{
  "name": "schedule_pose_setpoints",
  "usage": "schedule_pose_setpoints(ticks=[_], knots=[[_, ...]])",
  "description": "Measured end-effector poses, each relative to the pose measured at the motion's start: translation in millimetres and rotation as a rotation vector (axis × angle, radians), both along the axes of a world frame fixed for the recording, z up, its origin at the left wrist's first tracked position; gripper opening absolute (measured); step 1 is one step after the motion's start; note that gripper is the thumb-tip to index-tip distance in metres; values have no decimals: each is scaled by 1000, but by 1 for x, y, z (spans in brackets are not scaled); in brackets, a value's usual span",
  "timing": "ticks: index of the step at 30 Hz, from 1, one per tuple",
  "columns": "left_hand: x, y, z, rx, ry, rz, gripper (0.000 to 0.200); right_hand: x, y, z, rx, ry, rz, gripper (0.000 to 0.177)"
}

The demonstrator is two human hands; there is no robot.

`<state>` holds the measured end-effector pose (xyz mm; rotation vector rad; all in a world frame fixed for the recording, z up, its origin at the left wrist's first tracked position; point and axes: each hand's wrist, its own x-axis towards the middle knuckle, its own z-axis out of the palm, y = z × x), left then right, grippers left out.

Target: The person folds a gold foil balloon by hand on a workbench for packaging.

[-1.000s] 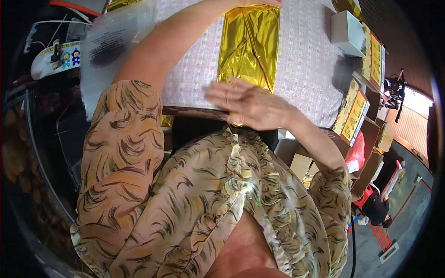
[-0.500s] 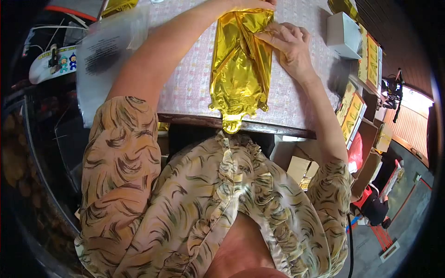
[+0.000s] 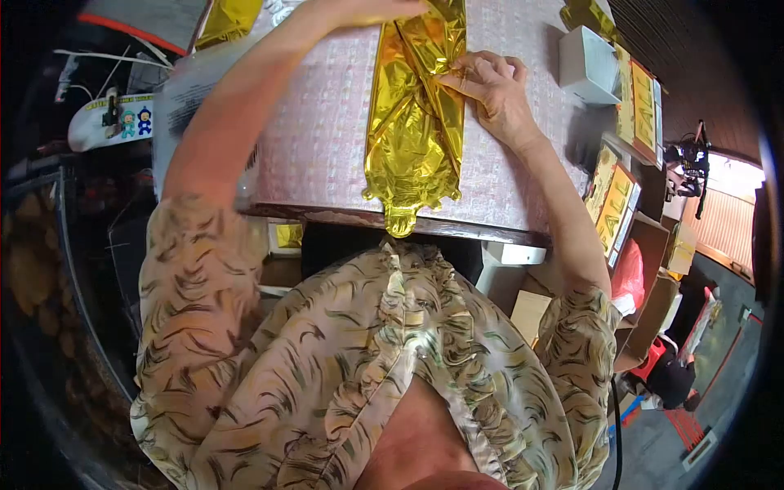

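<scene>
A flat, folded gold foil balloon lies lengthwise on the table, its tabbed end reaching the front edge and its far end cut off by the top of the view. My right hand is closed at the balloon's right side, thumb and forefinger pinching a fold of the foil. At the top edge, my left hand reaches across to the balloon's upper left side; it is blurred and partly out of view, so its grip does not show.
Clear plastic bags lie under my left forearm. More gold foil rests at the far left. A white box stands on the right, near printed cartons. A dark wooden edge borders the patterned tablecloth.
My left hand has moved left from the balloon's far end. My right hand still pinches the foil fold. The view has shifted slightly, and the balloon appears a little further left.
</scene>
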<state>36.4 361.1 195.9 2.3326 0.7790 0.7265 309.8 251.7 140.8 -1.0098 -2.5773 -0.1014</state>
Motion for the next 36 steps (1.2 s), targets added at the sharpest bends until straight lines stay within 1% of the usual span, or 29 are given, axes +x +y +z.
schedule_pose_setpoints(ticks=[1,2,3,5,6,8,12,15,17,18,20,21,23,24,26,27,28,29,30,31,32,33,34,35,36], knots=[[-13,-20,-9,170,61,0,35,1,0,-1,-1,-16,-5,35],[-25,-38,-17,343,121,0,39,2,2,-4,3,15,10,36],[-37,-56,-22,351,126,-10,39,3,2,-4,11,22,1,36],[-55,-89,-31,355,317,-146,58,2,1,-4,1,48,15,36],[-54,-99,-31,354,322,-145,58,1,1,-5,0,53,16,36],[-51,-109,-31,455,361,-133,63,1,0,-5,-12,51,5,36],[-29,-107,-33,496,370,-189,70,1,1,-5,-14,58,8,36],[-17,-104,-34,430,301,-179,74,3,2,-6,-12,60,13,37],[-16,-100,-43,409,307,-180,75,3,4,-8,-2,29,20,30],[-18,-99,-50,409,306,-178,75,4,4,-8,-3,27,22,30],[-21,-99,-59,296,213,-170,71,5,4,-8,-44,48,34,34],[-22,-99,-61,291,210,-169,71,5,3,-8,-48,45,35,34],[-24,-98,-63,275,124,-184,64,4,5,-6,-82,59,22,48],[-26,-96,-64,272,122,-184,64,5,5,-4,-85,58,22,48],[-31,-95,-67,53,20,-163,66,9,5,-1,-271,235,-12,48],[-33,-98,-69,51,18,-163,66,9,6,-5,-273,232,-12,48],[-34,-101,-72,-568,-231,12,61,8,10,-12,-398,380,-10,45],[-34,-104,-70,-1184,-478,198,55,7,11,-13,-462,452,-9,43],[-32,-100,-66,-904,-319,134,56,6,12,-14,-523,526,-7,42],[-29,-96,-62,-610,-177,112,57,5,12,-15,-448,487,-32,39],[-20,-92,-52,-563,-54,272,59,4,12,-15,-373,449,-55,37],[-17,-88,-49,-512,70,430,70,0,10,-14,-374,447,-53,37],[-24,-73,-59,-639,43,373,70,-5,10,-13,-476,561,-145,34],[-25,-73,-62,-638,41,376,70,-8,10,-13,-578,673,-238,31],[-27,-73,-66,-654,-31,348,69,-8,10,-12,-579,672,-237,31]])
